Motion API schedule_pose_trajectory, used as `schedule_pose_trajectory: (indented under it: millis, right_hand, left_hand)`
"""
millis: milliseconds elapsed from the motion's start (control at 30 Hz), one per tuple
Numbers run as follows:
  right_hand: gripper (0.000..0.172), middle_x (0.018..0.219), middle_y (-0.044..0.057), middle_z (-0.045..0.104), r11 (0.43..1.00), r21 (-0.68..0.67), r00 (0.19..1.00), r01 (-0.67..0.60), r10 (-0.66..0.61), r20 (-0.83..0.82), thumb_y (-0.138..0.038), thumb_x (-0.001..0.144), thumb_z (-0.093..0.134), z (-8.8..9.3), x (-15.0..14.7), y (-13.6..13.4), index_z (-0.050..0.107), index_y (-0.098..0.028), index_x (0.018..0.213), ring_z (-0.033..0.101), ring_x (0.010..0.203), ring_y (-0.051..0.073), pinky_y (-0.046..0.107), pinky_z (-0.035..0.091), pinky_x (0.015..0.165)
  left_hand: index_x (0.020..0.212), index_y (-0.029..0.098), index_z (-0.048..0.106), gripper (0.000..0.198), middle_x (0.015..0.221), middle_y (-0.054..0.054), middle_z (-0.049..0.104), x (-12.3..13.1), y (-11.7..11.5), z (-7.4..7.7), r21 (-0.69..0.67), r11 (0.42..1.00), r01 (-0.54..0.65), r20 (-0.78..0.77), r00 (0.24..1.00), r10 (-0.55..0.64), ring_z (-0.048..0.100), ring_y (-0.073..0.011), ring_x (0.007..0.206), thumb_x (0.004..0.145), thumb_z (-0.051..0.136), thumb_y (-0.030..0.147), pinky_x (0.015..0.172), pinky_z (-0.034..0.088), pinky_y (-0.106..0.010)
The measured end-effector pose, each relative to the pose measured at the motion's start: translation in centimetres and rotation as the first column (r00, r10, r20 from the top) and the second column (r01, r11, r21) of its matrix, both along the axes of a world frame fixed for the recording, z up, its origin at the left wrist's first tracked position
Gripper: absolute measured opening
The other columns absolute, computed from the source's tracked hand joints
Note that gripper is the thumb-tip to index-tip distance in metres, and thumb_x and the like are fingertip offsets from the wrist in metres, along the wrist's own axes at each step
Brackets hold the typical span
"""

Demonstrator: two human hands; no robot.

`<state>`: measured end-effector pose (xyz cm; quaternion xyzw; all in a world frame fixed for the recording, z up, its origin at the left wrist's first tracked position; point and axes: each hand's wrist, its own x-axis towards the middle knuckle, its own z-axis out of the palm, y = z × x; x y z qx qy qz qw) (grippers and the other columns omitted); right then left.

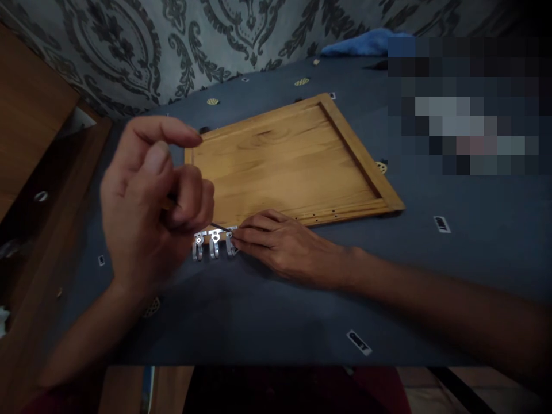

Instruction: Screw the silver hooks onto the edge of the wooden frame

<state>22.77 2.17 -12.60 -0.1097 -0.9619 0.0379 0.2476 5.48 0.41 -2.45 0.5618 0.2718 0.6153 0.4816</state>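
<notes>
My left hand (159, 195) is closed around a screwdriver (221, 227). The handle is mostly hidden in my fist, and the thin dark shaft slants down to the right. Its tip meets the right end of a silver metal hook rail (214, 237) with several hooks, set along the near edge of a framed wooden board (276, 167). My right hand (284, 244) rests against that same edge, its fingertips pinched at the rail's right end beside the tip. Those fingertips hide whatever lies under them. Small dark holes run along the board's near edge, right of my right hand.
Under the board is a dark grey patterned cloth (276, 322). A blue cloth (366, 43) lies at the back, by the patterned wall (207, 40). Wooden furniture (34, 109) with an open dark compartment stands on the left. The upper right is blurred into blocks.
</notes>
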Motion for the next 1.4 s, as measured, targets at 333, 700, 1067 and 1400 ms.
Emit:
schedule_pose_trajectory:
  millis: [333,700,1067,1400]
  right_hand:
    - [0.033,0.114,0.009,0.074,1.000,0.009,1.000,-0.001,0.001,-0.005,-0.018,0.108,0.039,0.1,0.1,0.0,0.070,-0.009,0.116,0.058,0.105,0.024,0.039,0.048,0.095]
    - [0.030,0.114,0.010,0.073,1.000,0.005,1.000,-0.011,0.011,-0.005,-0.017,0.107,0.042,0.0,0.1,0.1,0.070,-0.010,0.115,0.058,0.105,0.024,0.040,0.049,0.093]
    - [0.030,0.113,0.010,0.073,1.000,0.010,1.000,-0.003,0.003,0.023,-0.018,0.106,0.042,0.1,0.1,0.0,0.070,-0.012,0.114,0.056,0.103,0.024,0.041,0.047,0.091]
    - [0.026,0.114,0.010,0.072,1.000,0.012,0.999,-0.002,0.002,0.041,-0.018,0.105,0.047,0.1,0.1,-0.1,0.068,-0.010,0.116,0.055,0.103,0.024,0.040,0.045,0.090]
  left_hand:
    - [0.087,0.014,0.067,0.021,0.044,0.010,0.028,0.2,-0.2,-0.3,-0.064,0.996,-0.067,-0.041,0.997,0.065,0.020,-0.0041,0.035,0.100,0.051,0.018,0.036,0.027,-0.015]
    - [0.090,0.015,0.067,0.024,0.045,0.010,0.030,0.0,-0.1,-0.7,-0.055,0.998,-0.030,-0.049,0.998,0.028,0.022,-0.0047,0.036,0.100,0.045,0.014,0.037,0.027,-0.015]
    - [0.098,0.017,0.065,0.022,0.046,0.011,0.028,0.3,-0.3,-0.2,-0.128,0.983,0.129,-0.099,0.985,-0.142,0.020,-0.0042,0.037,0.090,0.049,0.005,0.041,0.028,-0.016]
    - [0.111,0.020,0.065,0.021,0.052,0.008,0.038,-0.8,0.3,0.2,-0.196,0.953,0.229,-0.221,0.937,-0.271,0.030,-0.0078,0.043,0.094,0.054,0.014,0.045,0.028,-0.022]
